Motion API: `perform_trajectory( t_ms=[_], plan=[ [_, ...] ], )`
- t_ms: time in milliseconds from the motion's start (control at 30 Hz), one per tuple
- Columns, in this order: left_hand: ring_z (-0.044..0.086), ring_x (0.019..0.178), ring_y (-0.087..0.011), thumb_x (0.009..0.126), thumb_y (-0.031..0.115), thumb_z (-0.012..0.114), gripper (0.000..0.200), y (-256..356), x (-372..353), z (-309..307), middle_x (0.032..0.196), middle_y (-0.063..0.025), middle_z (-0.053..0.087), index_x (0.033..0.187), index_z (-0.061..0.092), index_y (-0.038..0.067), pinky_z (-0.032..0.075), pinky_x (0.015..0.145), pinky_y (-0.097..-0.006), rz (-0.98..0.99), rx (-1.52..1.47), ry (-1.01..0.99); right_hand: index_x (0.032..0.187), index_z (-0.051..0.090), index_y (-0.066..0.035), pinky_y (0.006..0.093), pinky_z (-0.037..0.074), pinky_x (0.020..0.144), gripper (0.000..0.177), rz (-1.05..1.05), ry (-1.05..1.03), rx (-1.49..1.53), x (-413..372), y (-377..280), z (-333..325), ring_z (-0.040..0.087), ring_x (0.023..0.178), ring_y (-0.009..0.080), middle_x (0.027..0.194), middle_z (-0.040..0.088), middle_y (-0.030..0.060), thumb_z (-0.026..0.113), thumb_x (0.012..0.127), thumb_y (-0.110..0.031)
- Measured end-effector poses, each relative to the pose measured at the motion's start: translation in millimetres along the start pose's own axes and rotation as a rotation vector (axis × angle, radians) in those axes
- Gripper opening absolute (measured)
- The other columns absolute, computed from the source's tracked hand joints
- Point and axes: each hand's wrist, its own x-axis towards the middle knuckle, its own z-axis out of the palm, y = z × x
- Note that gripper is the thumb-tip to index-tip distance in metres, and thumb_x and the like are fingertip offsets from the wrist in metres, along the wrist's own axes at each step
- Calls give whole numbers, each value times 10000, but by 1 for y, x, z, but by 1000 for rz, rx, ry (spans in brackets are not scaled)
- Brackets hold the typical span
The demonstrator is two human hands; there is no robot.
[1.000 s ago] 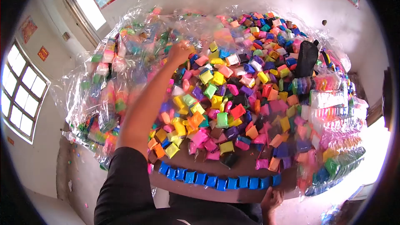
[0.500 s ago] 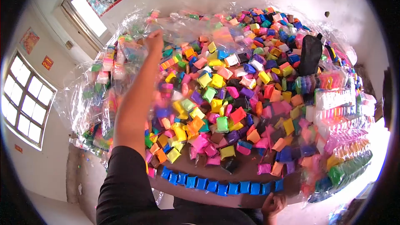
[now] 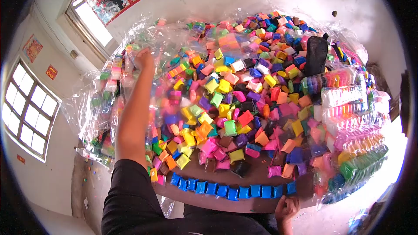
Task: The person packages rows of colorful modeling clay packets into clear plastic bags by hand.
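A curved row of blue packets (image 3: 222, 191) lies along the near edge of the brown table (image 3: 261, 168). My right hand (image 3: 287, 208) is at the row's right end, just below the last blue packet, its fingers curled and whatever they may hold hidden. Stretched far out to the upper left, my left hand (image 3: 143, 57) is closed beside clear plastic wrapping (image 3: 161, 32); what it grips, if anything, cannot be made out. Between the hands spreads a large heap of small coloured packets (image 3: 230, 127).
Bagged stacks of packets (image 3: 348, 117) stand on the right of the table. A black pouch (image 3: 316, 55) lies on the heap at the back right. More plastic-wrapped packets (image 3: 109, 78) line the left side. A barred window (image 3: 30, 104) is at the far left.
My left hand has moved left and slightly nearer. The last blue packet at the right end now sits a little apart from the row. My right hand stays near it.
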Motion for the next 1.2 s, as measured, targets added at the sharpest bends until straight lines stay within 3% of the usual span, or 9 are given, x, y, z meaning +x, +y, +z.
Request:
perform_trajectory(
  t_ms=[133,200,367,500,567,600,733,1067,1200],
  plan=[
    [681,848,-174,910,-54,628,242,68,-49,-40,951,-67,687,1140,692,-22,599,826,-311,-276,-432,-36,659,495,-46,475,419,586,278,-26,4,14,-1,1,-2,552,623,365,673,567,158,677,865,-7],
    [666,953,-195,931,-52,613,285,95,-74,-69,1038,-75,631,1215,636,-42,628,874,-363,-295,-608,-119,716,525,-31,409,409,576,248,289,50,180,-10,-1,-3,535,606,281,680,561,133,665,920,-35],
    [675,923,-177,928,-49,625,259,115,-101,-120,1014,-76,657,1185,659,-31,616,854,-337,-262,-620,-137,892,601,-13,308,418,586,82,94,-30,361,72,-46,-16,533,631,167,727,561,75,649,951,-43],
    [685,982,-232,897,17,688,306,80,-54,-152,1113,-119,686,1202,679,-10,563,892,-310,-100,-442,-12,918,645,-23,335,498,627,84,-24,-99,441,133,-106,-14,625,670,262,776,635,132,688,864,25],
    [625,1149,-336,855,87,753,413,53,-26,-164,1213,-185,668,1241,657,-22,496,1039,-436,288,297,278,911,647,-26,330,502,629,101,1,-122,466,127,-120,-15,624,664,249,787,645,130,694,850,38],
    [444,1391,-400,841,167,775,521,67,-35,-167,1383,-265,570,1301,619,-24,345,1177,-527,280,435,221,904,649,-30,326,506,632,118,33,-145,495,124,-124,-15,624,659,235,797,655,127,700,836,52],
    [165,1566,-397,881,271,726,662,119,-91,-154,1575,-310,362,1421,513,-46,209,1267,-507,162,749,106,952,646,-5,272,451,615,57,-24,-103,476,76,-106,-9,558,670,111,760,605,55,645,906,28],
    [503,1372,-425,822,556,774,1034,31,-67,-74,1479,-314,498,1510,355,-92,414,1132,-467,122,633,134,935,642,6,235,458,651,20,334,-101,436,21,-81,-32,537,693,62,767,599,9,648,916,3],
    [651,1159,-361,832,412,786,747,63,-46,-73,1344,-250,620,1375,537,-36,537,948,-467,-179,540,-48,933,648,4,235,462,655,24,271,-132,480,34,-95,-33,554,702,65,780,616,13,659,913,-1]
  ],
)
